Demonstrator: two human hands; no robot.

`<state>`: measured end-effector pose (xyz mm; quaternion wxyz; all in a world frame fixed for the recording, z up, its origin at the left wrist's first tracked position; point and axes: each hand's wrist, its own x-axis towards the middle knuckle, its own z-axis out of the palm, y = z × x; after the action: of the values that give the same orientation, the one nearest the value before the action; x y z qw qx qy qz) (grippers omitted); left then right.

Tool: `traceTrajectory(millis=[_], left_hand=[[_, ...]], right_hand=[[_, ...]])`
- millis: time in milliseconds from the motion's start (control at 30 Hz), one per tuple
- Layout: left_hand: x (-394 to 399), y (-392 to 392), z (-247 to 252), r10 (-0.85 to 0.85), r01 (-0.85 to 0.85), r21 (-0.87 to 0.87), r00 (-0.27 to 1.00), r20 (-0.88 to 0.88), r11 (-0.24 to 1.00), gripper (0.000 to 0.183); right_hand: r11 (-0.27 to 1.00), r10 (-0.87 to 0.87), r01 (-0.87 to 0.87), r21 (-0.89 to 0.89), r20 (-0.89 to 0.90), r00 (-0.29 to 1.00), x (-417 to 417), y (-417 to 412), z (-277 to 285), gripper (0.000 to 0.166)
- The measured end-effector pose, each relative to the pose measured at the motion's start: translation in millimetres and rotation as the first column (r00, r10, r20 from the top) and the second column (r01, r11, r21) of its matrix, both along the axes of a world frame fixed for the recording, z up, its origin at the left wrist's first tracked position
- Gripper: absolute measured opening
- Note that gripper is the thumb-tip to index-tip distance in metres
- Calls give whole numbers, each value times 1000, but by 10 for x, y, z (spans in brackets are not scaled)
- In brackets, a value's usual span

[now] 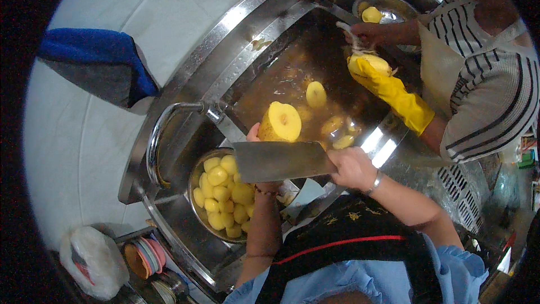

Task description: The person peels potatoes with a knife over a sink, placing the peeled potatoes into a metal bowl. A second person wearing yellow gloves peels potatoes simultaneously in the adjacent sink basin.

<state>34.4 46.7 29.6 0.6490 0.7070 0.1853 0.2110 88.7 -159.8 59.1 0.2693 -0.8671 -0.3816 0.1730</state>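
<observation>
My right hand (354,168) is closed on the handle of a wide-bladed cleaver (280,161), whose blade lies across the view in front of my left hand. A large potato (282,121) with a flat yellow cut face is held by my left hand (253,132), mostly hidden behind the potato and the blade. Behind it, a potato piece (316,94) and several other potatoes lie in the brown water of a steel sink (270,88). A metal bowl (195,209) of peeled potatoes (221,193) is in the left basin, beside my left forearm.
A co-worker at the right, with a yellow rubber glove (396,97), holds a potato (371,64) and a peeler-like tool. A steel bowl (398,2) stands behind. The faucet (154,143) arches at the left; a blue-grey cloth (99,61) hangs on the wall.
</observation>
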Motion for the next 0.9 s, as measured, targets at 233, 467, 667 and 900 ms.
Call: traceTrajectory(millis=[233, 467, 667, 900], left_hand=[[-39, -116, 27, 123, -135, 51, 974, 190, 990, 49], [-39, 40, 58, -67, 64, 723, 997, -24, 688, 70], [-71, -232, 112, 24, -3, 297, 997, -68, 955, 76], [-89, -90, 208, -143, 144, 3, 978, 151, 990, 85]], right_hand=[[999, -27, 27, 36, 2, 1000, 69, 57, -207, 14], [995, -89, 89, -34, -7, 996, 240, 224, -306, 13], [941, -229, 220, -258, -3, 973, 613, 301, -666, 22], [935, -301, 210, -287, -329, 895, 661, 102, -690, 37]])
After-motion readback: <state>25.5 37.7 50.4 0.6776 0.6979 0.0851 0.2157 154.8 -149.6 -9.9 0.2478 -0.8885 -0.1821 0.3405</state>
